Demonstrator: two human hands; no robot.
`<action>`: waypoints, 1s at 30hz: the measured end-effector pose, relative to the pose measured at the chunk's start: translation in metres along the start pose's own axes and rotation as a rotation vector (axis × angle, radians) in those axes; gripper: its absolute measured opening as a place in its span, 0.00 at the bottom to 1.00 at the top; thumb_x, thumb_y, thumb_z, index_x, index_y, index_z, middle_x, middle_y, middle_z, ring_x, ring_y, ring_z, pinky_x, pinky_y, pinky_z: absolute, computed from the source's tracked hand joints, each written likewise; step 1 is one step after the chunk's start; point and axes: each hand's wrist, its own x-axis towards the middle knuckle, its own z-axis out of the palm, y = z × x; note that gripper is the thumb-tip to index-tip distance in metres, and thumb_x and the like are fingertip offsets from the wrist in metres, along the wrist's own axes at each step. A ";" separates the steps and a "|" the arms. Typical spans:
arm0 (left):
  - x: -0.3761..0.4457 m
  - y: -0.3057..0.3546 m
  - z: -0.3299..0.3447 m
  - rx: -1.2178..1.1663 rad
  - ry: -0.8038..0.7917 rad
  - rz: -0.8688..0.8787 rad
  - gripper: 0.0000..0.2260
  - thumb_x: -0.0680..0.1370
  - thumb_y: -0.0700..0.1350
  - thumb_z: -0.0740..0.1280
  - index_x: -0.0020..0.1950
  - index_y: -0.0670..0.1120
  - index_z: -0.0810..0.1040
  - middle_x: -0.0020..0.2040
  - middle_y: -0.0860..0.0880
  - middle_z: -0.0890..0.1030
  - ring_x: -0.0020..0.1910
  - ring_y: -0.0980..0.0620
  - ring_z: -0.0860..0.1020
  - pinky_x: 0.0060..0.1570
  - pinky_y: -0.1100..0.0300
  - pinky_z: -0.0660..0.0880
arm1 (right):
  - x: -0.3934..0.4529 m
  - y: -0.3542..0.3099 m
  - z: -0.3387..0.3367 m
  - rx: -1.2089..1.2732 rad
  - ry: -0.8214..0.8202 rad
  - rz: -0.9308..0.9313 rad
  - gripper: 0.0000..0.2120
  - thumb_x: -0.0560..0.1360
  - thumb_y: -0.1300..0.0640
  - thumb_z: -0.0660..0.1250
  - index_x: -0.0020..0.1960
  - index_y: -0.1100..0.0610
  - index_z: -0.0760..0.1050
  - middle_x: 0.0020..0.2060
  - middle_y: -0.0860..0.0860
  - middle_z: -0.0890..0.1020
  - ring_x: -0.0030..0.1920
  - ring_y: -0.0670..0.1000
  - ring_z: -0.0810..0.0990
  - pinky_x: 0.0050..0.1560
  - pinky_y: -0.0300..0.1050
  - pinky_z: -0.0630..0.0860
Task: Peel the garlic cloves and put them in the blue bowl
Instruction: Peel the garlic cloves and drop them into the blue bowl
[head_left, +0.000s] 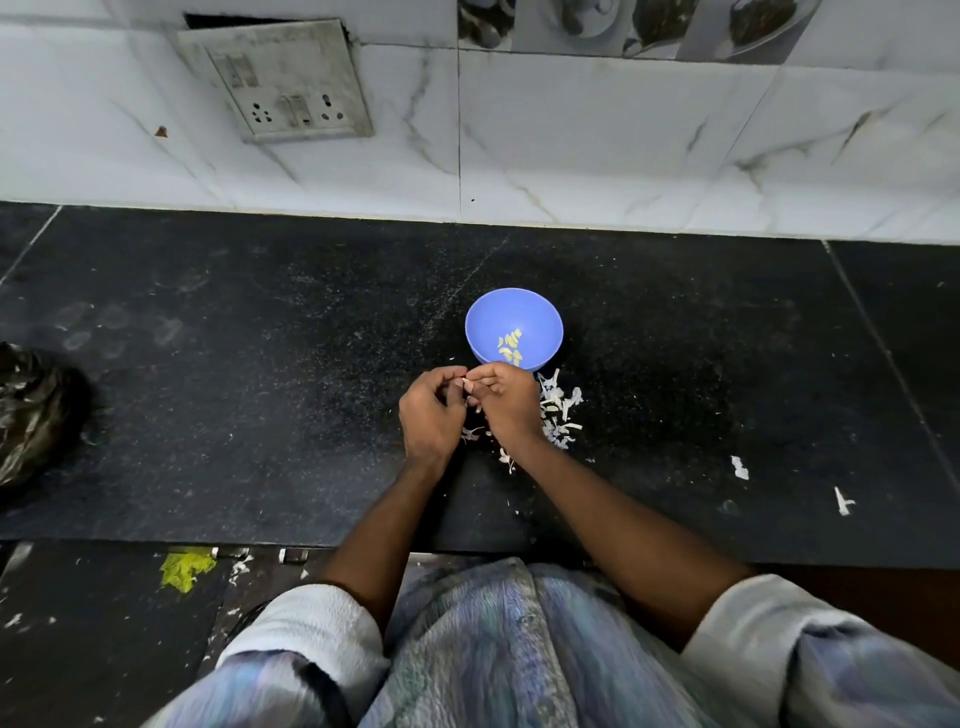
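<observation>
The blue bowl (513, 325) sits on the dark surface (260, 389), just past the two hands. A small bunch of peeled garlic cloves (510, 346) lies at the bottom of it. They look pale yellow and bare. So part of the job is done.

Right now another clove (467, 385) is being worked on. It is a small pale thing held between the two hands, close to the near edge of the bowl. The left hand (432, 415) has its fingers (451, 373) curled in, and they seem to pinch the clove. The right hand (504, 400) is curled in too, and its fingertips meet the clove from the other side. Both hands are closed small and tight around this one little thing. I think the skin is being pulled off, but the clove is too tiny to tell how much skin is left on it.

A heap of white garlic skins (558, 410) lies on the surface under and beside the right hand. More bits (740, 466) are scattered further off to the right.

I cannot see any unpeeled cloves waiting on the surface. Some may be hidden under the hands, so I cannot tell how many are left. This clove is not yet in the bowl.
</observation>
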 end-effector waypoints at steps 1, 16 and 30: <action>-0.001 0.003 0.002 -0.023 -0.005 0.003 0.09 0.79 0.37 0.71 0.56 0.47 0.87 0.50 0.52 0.87 0.47 0.57 0.84 0.49 0.63 0.80 | -0.001 -0.002 -0.004 0.067 0.011 0.027 0.05 0.75 0.68 0.74 0.48 0.60 0.84 0.38 0.53 0.87 0.36 0.49 0.85 0.37 0.42 0.80; -0.013 0.019 0.026 -0.175 -0.171 -0.121 0.05 0.79 0.38 0.75 0.53 0.44 0.89 0.44 0.52 0.89 0.41 0.56 0.86 0.46 0.61 0.82 | -0.013 0.009 -0.059 0.279 -0.036 0.214 0.06 0.76 0.66 0.74 0.52 0.67 0.83 0.43 0.61 0.87 0.35 0.48 0.84 0.34 0.39 0.76; -0.010 0.022 0.029 -0.291 -0.312 -0.341 0.04 0.77 0.41 0.75 0.44 0.45 0.90 0.38 0.42 0.87 0.35 0.50 0.80 0.43 0.54 0.79 | -0.008 0.014 -0.066 0.219 -0.070 0.151 0.06 0.75 0.71 0.72 0.49 0.64 0.85 0.41 0.60 0.87 0.38 0.51 0.85 0.42 0.41 0.81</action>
